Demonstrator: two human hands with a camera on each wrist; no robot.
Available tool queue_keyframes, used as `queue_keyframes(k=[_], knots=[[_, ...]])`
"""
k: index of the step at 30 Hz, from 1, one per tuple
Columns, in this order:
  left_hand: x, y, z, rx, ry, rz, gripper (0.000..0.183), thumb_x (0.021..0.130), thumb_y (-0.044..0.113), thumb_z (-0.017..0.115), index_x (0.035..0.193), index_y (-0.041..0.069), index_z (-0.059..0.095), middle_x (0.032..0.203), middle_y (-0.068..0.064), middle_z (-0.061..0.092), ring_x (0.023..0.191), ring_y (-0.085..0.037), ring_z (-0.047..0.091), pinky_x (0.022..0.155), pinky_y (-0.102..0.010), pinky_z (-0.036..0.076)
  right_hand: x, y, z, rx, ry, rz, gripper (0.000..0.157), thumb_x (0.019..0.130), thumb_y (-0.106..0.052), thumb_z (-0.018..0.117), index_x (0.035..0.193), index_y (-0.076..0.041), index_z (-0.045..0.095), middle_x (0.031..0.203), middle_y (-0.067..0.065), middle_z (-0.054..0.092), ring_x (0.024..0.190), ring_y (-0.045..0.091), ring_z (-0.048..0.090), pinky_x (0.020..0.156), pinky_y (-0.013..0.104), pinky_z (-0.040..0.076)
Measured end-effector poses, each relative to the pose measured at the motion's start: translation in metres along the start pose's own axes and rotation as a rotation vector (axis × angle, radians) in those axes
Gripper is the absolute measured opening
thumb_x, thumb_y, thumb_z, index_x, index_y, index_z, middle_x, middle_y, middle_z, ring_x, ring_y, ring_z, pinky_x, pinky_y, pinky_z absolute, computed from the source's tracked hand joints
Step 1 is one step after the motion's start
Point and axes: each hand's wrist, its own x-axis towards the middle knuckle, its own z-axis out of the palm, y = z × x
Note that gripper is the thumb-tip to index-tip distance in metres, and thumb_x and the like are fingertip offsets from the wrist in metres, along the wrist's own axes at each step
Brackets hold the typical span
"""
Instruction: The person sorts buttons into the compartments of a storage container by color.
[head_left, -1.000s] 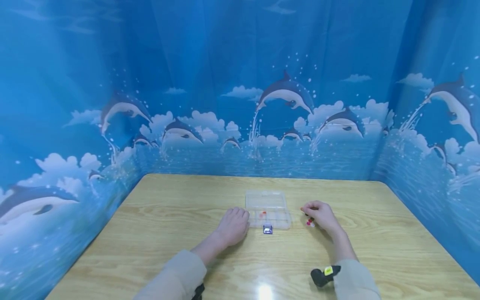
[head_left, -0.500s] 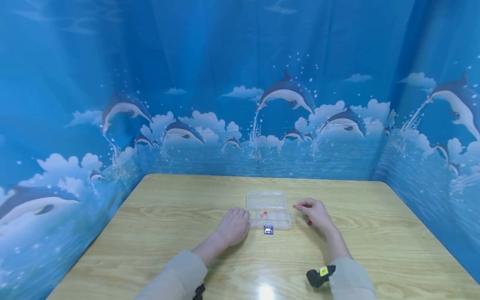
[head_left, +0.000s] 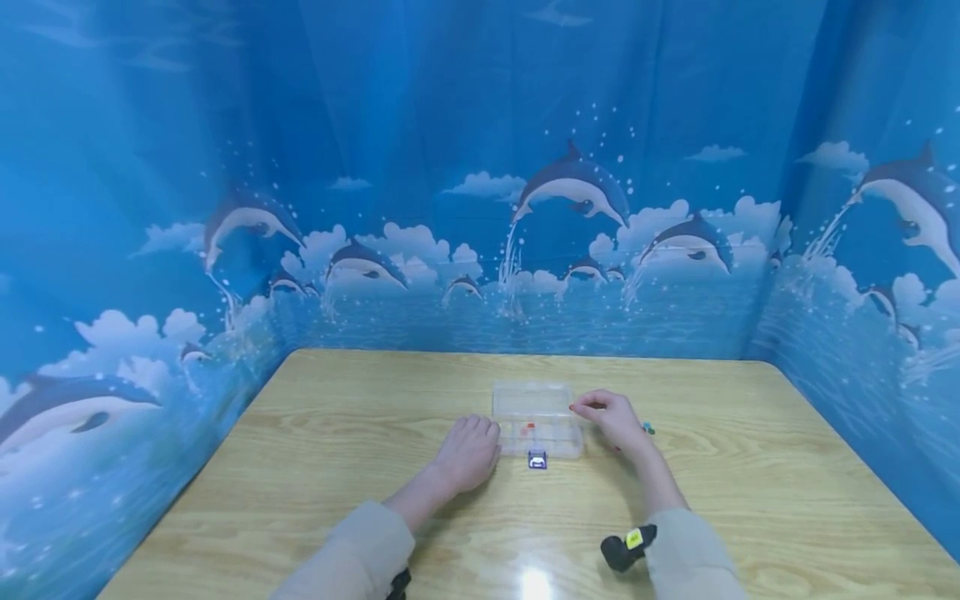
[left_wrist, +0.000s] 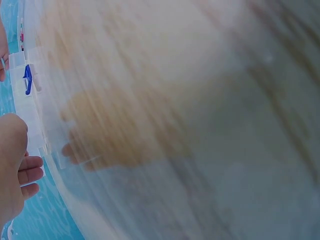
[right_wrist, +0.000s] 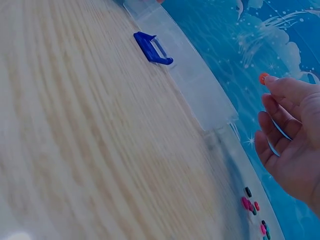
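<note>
A clear plastic compartment box [head_left: 566, 448] lies on the table with its lid [head_left: 532, 400] laid back; its blue carry handle [right_wrist: 152, 50] faces the person. A few orange-red pieces [head_left: 530, 426] sit in a left compartment. My left hand [head_left: 468, 454] holds the box at its left end, fingers curled in at the edge in the left wrist view [left_wrist: 12, 170]. My right hand [head_left: 611, 417] is raised by the box's right end. Between thumb and forefinger it pinches an orange button [right_wrist: 263, 78], the other fingers loosely bent.
Several small coloured buttons [right_wrist: 247, 202] lie on the table right of the box, partly hidden by the right hand in the head view. A green-blue pair [head_left: 648, 427] shows beyond the wrist. A dolphin-printed curtain [head_left: 450, 167] surrounds the wooden table [head_left: 337, 400].
My right hand has moved left from the loose buttons to the box's right end, carrying the orange button. The left hand and the box have stayed in place.
</note>
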Motion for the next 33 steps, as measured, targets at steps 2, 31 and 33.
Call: queue_keyframes(k=[2, 31, 33], knots=[[0.000, 0.000, 0.000, -0.003, 0.001, 0.000, 0.026, 0.095, 0.029, 0.047, 0.101, 0.006, 0.055, 0.091, -0.005, 0.054, 0.085, -0.018, 0.050, 0.078, -0.030, 0.044, 0.001, -0.001, 0.002, 0.008, -0.015, 0.007, 0.021, 0.087, -0.019, 0.065, 0.095, 0.001, 0.065, 0.098, 0.010, 0.064, 0.096, 0.024, 0.054, 0.083, 0.035, 0.042], [-0.001, 0.001, 0.000, -0.039, 0.006, -0.034, 0.027, 0.093, 0.030, 0.050, 0.102, 0.006, 0.055, 0.091, -0.005, 0.054, 0.087, -0.018, 0.049, 0.081, -0.032, 0.043, 0.008, -0.018, 0.039, 0.024, -0.049, -0.020, 0.011, 0.085, -0.014, 0.066, 0.088, -0.003, 0.066, 0.092, 0.004, 0.063, 0.090, 0.020, 0.055, 0.076, 0.032, 0.043], [0.000, 0.001, 0.000, -0.035, 0.012, -0.031, 0.027, 0.093, 0.030, 0.050, 0.102, 0.005, 0.055, 0.091, -0.005, 0.055, 0.087, -0.018, 0.050, 0.081, -0.032, 0.043, 0.008, -0.020, 0.042, 0.012, -0.047, -0.030, 0.012, 0.085, -0.015, 0.067, 0.088, -0.003, 0.067, 0.092, 0.005, 0.063, 0.089, 0.020, 0.055, 0.076, 0.032, 0.044]])
